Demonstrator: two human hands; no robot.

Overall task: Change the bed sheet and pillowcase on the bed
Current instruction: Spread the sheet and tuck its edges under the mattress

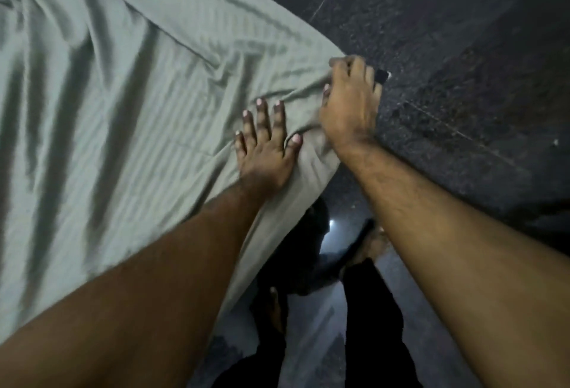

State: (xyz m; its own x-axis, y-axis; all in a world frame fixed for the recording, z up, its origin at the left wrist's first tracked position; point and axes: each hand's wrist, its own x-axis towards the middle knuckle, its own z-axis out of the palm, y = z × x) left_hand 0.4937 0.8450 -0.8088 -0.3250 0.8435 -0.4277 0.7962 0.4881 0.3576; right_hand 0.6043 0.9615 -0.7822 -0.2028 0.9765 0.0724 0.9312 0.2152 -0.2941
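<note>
Head view: right hand [350,103] fingers [354,65] grip bed sheet [123,79] corner.

The scene is viewed steeply downward from head height, close over the bed corner [320,153] toward 12 o'clock.

I see open dark floor [447,48] right of the bed corner; the sheet [123,94] fills the left side.

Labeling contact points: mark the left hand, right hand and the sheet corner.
left hand [265,153], head view, back of the hand, flat on the sheet.
right hand [350,109], head view, back of the hand, fingers curled on the sheet edge.
sheet corner [308,91], head view, bunched fabric between the hands.
</note>
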